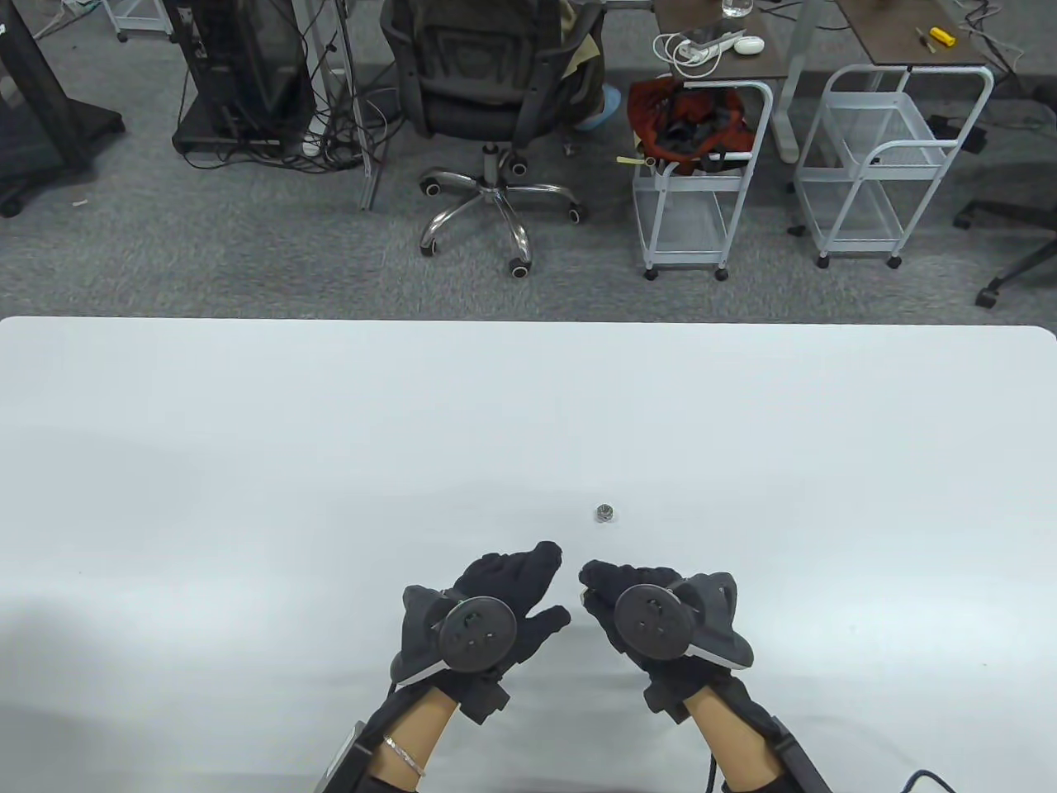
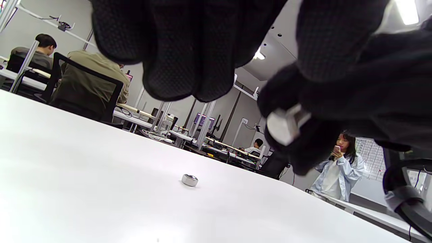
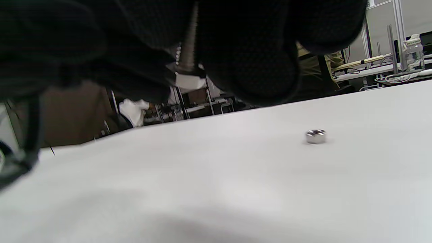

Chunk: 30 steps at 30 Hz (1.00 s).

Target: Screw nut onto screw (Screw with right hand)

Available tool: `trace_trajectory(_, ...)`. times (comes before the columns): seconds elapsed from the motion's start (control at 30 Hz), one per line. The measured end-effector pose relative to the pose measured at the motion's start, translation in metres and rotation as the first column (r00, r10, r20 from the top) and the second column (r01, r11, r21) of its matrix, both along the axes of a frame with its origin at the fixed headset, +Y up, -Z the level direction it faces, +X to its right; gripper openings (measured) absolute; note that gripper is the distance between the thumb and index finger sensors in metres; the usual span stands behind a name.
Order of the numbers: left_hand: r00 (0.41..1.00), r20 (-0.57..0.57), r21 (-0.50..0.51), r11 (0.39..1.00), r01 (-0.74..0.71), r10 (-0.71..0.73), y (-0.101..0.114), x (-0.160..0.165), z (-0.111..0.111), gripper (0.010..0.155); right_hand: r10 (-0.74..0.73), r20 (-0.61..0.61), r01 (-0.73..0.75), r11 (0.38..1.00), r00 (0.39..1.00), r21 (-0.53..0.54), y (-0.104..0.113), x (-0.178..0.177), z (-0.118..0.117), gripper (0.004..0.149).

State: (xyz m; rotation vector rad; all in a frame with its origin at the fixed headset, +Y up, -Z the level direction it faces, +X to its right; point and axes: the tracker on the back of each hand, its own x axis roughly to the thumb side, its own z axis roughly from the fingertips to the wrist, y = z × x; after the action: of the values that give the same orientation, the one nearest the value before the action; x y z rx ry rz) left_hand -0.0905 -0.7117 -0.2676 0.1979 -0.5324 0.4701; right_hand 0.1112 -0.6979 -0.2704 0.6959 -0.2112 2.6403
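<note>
Hidden: in the table view the screw is almost fully covered by the right hand (image 1: 636, 607); only a small pale bit shows at the fingertips. In the right wrist view the upper part of the threaded shaft goes up behind the dark fingers (image 3: 249, 54) and is cut off. The trackers cover the backs of both hands.
Hard to see: the thread inside the nut is too small to make out in any view.
Screw: the screw (image 3: 187, 72) is in the right hand, above the table, with its pale hexagonal head pointing down and toward the left hand. The left wrist view shows the head (image 2: 286, 125) coming out between the dark fingers.
Nut: the nut (image 1: 604, 513) lies flat on the white table (image 1: 248, 462), free, just beyond the two hands and a little to the right of the gap between them. No hand touches it.
Containers: two white wire carts stand on the floor behind the table; the left cart (image 1: 698, 206) holds a red bag (image 1: 685, 116).
Right grip: fingers are closed around the screw and pinch its shaft.
Left grip: the left hand (image 1: 495, 607) holds nothing; its fingers are loosely stretched toward the right hand, thumb apart from them.
Hands: they are close together, fingertips near but not touching.
</note>
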Motion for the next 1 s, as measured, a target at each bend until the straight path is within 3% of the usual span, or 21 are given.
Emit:
trace_trajectory(0.1,0.999,-0.006,-0.02,0.999,-0.045,0.045,-0.002,0.003,0.0,0.067,-0.179,-0.011,0.179,0.984,0.984,-0.013,0.005,0.004,0.002,0.043)
trace_trajectory(0.27,0.985,0.01,-0.05,0.984,-0.171,0.172,-0.001,0.007,0.002,0.059,-0.405,-0.027,0.396,0.905,0.914,-0.153,0.002,0.007,-0.001,0.044)
trace_trajectory(0.4,0.983,-0.007,-0.03,0.983,-0.184,0.183,0.002,0.006,0.003,0.054,-0.458,-0.009,0.445,0.869,0.889,-0.215,-0.003,0.01,-0.004,0.042)
trace_trajectory(0.6,0.991,-0.031,-0.017,0.991,-0.13,0.129,0.003,0.001,0.0,0.051,-0.317,-0.017,0.308,0.933,0.948,-0.187,-0.002,0.011,-0.008,0.047)
trace_trajectory(0.77,0.991,-0.054,-0.024,0.992,-0.122,0.12,0.003,-0.003,-0.003,0.05,-0.077,0.063,0.085,0.986,0.995,-0.144,0.005,0.012,-0.027,0.056)
trace_trajectory(0.9,0.989,-0.066,-0.042,0.99,-0.133,0.13,0.003,-0.008,-0.005,0.05,0.142,0.118,-0.12,0.976,0.983,-0.181,0.003,0.005,-0.054,0.061)
trace_trajectory(1.0,0.987,-0.075,-0.054,0.988,-0.148,0.143,0.002,-0.01,-0.006,0.05,0.287,0.14,-0.242,0.932,0.948,-0.271,-0.005,-0.007,-0.079,0.063)
